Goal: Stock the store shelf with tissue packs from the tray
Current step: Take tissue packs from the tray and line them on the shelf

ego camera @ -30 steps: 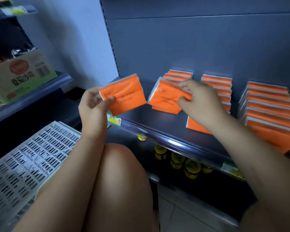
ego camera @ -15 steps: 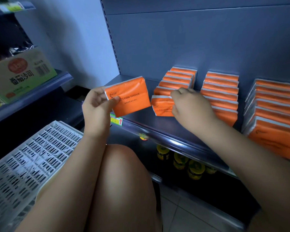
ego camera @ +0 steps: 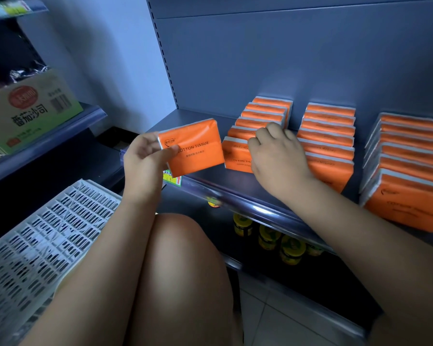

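Setting: dim, bluish store aisle; a grey-blue shelf (ego camera: 210, 177) with a flat back panel faces a crouching person.
Left hand (ego camera: 145, 158): raised in front of the shelf's left front corner. It grasps a held tissue pack (ego camera: 195, 146), with the thumb across the printed face and the fingers behind it.
Held tissue pack: orange, marked "COTTON TISSUE", tilted slightly. It is in the air above the shelf's front lip, apart from the stocked rows.
Right hand (ego camera: 278, 156): reaches over the shelf's front edge. Its fingers curl over the top of the front pack (ego camera: 235, 159) and its thumb rests on that pack's face, so it grips the pack.
Front pack: stands upright on the shelf deck at the head of the left row.
Left row (ego camera: 263, 113): orange packs on edge, filed from the front pack back to the shelf's back panel.
Middle row (ego camera: 328, 136): a second file of packs on the shelf, just right of the right hand and partly hidden by it.
Right row (ego camera: 405, 171): a third file near the shelf's right end, leaning a little. It reaches closest to the front lip.
Price label (ego camera: 171, 177): a yellow-green tag on the shelf's front rail, below the held tissue pack.
Tray (ego camera: 43, 233): white slotted plastic, lying low to the left of the shelf beside the left forearm.
Jars (ego camera: 289, 248): yellow-lidded, on the level beneath the shelf.
Cardboard box (ego camera: 30, 108): printed carton on a neighbouring rack, left of the shelf.
Knee (ego camera: 185, 258): bare, directly in front of the shelf and between the two forearms.
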Motion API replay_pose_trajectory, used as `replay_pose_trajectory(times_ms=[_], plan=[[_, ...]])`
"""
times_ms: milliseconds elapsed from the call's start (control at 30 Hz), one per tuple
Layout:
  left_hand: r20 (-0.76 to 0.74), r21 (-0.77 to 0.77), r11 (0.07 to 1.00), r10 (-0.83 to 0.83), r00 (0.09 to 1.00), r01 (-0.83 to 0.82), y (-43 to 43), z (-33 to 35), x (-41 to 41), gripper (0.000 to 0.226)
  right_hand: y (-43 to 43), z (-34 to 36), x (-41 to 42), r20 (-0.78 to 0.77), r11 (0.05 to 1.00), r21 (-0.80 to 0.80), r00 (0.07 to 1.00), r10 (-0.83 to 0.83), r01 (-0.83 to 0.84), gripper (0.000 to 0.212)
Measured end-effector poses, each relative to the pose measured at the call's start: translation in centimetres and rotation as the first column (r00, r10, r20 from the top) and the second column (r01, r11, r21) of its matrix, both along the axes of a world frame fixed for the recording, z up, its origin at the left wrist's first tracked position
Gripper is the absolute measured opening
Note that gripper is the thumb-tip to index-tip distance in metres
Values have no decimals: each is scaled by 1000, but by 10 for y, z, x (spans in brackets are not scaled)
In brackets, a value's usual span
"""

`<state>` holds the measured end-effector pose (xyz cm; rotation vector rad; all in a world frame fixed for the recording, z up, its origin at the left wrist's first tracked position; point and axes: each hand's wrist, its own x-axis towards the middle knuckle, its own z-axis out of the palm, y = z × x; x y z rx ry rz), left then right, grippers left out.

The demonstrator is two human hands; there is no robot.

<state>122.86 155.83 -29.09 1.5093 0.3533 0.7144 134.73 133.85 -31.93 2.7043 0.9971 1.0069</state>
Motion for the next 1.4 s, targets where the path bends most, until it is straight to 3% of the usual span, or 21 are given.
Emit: replay_pose_trajectory(times_ms=[467,700,900,1033,1167,1400], plan=[[-154,159,973,-140,978,165,-1,-12,10,39,9,-2,0,-42,985,-20,985,-170,169,31],[-207,209,940,-227,952,269,-7,-14,15,40,3,15,-23,-125,976,189,983,131,-107,21],[-272,298,866,-326,905,401,-19,-20,29,35,-20,13,-33,-258,959,281,960,114,-38,35],[-305,406,823,-288,908,397,-24,-23,37,32,-33,15,-31,-435,915,403,873,219,-28,47],[-336,438,818,-237,912,374,-25,-25,43,31,-36,15,-30,-439,932,358,872,217,-52,51],[-389,465,818,-156,908,339,-26,-26,49,38,-31,11,-28,-356,968,244,923,144,-56,38]])
